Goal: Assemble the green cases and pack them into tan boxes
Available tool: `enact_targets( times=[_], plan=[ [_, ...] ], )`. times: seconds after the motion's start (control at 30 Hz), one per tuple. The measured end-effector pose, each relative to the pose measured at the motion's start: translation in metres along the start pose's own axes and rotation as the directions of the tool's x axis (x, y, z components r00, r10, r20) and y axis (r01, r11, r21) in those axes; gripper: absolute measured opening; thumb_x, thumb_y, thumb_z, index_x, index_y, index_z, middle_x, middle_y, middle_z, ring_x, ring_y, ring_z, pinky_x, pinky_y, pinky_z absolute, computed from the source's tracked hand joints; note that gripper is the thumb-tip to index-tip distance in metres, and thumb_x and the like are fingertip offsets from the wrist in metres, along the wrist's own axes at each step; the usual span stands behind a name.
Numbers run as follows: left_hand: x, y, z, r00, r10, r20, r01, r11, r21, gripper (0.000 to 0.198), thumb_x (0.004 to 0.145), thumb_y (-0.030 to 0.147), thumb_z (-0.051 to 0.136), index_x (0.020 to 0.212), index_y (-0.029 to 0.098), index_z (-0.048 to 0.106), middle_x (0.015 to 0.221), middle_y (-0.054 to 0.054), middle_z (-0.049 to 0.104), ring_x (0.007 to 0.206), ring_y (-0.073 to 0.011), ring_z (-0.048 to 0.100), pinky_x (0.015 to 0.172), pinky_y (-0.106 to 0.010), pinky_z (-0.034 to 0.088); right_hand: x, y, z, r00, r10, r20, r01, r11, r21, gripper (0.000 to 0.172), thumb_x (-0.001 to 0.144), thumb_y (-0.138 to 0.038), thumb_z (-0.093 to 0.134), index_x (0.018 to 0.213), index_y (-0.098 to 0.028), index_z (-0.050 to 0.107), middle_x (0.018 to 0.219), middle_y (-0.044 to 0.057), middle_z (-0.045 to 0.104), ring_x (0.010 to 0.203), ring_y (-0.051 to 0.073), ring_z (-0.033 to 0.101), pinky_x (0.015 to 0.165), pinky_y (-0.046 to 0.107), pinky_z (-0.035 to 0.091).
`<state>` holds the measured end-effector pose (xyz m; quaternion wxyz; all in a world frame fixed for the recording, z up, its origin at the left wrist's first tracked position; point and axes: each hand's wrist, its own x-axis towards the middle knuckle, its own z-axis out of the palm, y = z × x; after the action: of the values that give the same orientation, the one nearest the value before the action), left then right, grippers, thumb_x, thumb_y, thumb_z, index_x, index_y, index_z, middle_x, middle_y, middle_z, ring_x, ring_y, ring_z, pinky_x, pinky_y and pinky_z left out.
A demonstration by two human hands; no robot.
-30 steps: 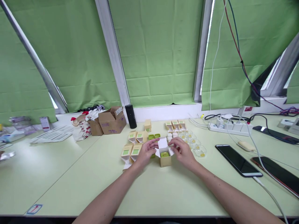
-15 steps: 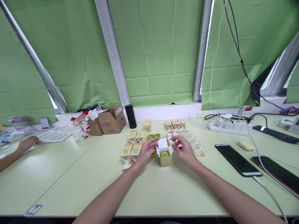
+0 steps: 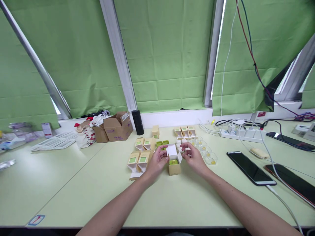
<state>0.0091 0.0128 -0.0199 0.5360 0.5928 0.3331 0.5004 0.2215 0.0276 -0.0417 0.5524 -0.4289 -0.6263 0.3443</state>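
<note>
since half a second ago, the left hand (image 3: 157,163) has come in closer to the small tan box (image 3: 174,169), its thumb now over the left side flap that stood in view; the co-worker's hand well left of the box is gone, while the box itself has stayed put.

the box stands upright on the table (image 3: 182,203), lid flap (image 3: 171,150) raised at its far side, a green piece (image 3: 173,162) sitting inside. at the box's left, the left grip is partly open, fingertips by the lid flap's edge and thumb at the opening; whether it pinches anything, i cannot tell. at the box's right, the right hand (image 3: 193,157) has a half-curled grip with a gap between thumb and fingers, seemingly holding nothing, just beside the right side flap (image 3: 179,157); touching or not is too small to tell.

the step in hand looks like working the box's flaps around the green piece; the next move seems to call for light fingertip pressure on that right flap, keeping the box steady.

left of the box lie tan boxes with open flaps (image 3: 143,157); right of it, transparent cups (image 3: 211,159) and, further right, a phone (image 3: 251,168). beyond it are green trays (image 3: 162,143), white pieces (image 3: 178,143) partly hidden by the right hand, and three more boxes (image 3: 185,132). farthest behind it hang green blinds (image 3: 169,52).
</note>
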Motion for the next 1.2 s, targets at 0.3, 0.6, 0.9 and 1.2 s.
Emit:
enact_targets(
  times=[0.3,0.6,0.9,1.2],
  plan=[
    [-0.003,0.001,0.009,1.0,-0.011,-0.007,0.011,1.0,-0.003,0.062,0.082,0.038,0.086,0.129,0.022,0.052,0.115,-0.013,0.074,0.11,-0.0282,0.071,0.096,-0.04,0.053,-0.001,0.0,0.001,1.0,0.0,0.025,0.0,1.0,0.009,0.04,0.074,-0.023,0.057,0.113,-0.022,0.063,0.101,0.002,0.06,0.066,0.014,0.056,0.064,0.03,0.043],
    [-0.001,-0.007,0.01,1.0,0.003,0.014,-0.003,0.999,-0.033,0.064,0.081,0.036,0.085,0.13,0.023,0.046,0.116,-0.013,0.075,0.109,-0.0282,0.073,0.096,-0.039,0.052,-0.002,0.001,0.002,0.999,-0.006,0.041,0.006,1.0,-0.002,0.04,0.075,-0.024,0.056,0.115,-0.022,0.063,0.1,0.001,0.059,0.069,0.014,0.058,0.066,0.03,0.045],
    [0.001,-0.008,0.01,1.0,-0.005,0.014,0.006,0.999,-0.041,0.065,0.079,0.032,0.085,0.129,0.023,0.045,0.115,-0.012,0.075,0.106,-0.0271,0.073,0.096,-0.038,0.052,-0.002,0.004,0.004,0.997,0.013,0.08,-0.017,0.999,0.047,0.043,0.075,-0.026,0.057,0.117,-0.022,0.061,0.101,0.002,0.057,0.071,0.014,0.058,0.059,0.027,0.042],
    [0.0,-0.008,0.01,1.0,-0.006,0.006,0.006,0.999,-0.034,0.065,0.079,0.03,0.082,0.131,0.022,0.044,0.116,-0.013,0.075,0.106,-0.0274,0.073,0.095,-0.038,0.051,-0.005,0.0,0.005,0.991,0.052,0.122,-0.06,0.996,0.063,0.039,0.08,-0.033,0.065,0.118,-0.023,0.06,0.1,0.002,0.059,0.069,0.015,0.057,0.055,0.026,0.041]
  ],
)
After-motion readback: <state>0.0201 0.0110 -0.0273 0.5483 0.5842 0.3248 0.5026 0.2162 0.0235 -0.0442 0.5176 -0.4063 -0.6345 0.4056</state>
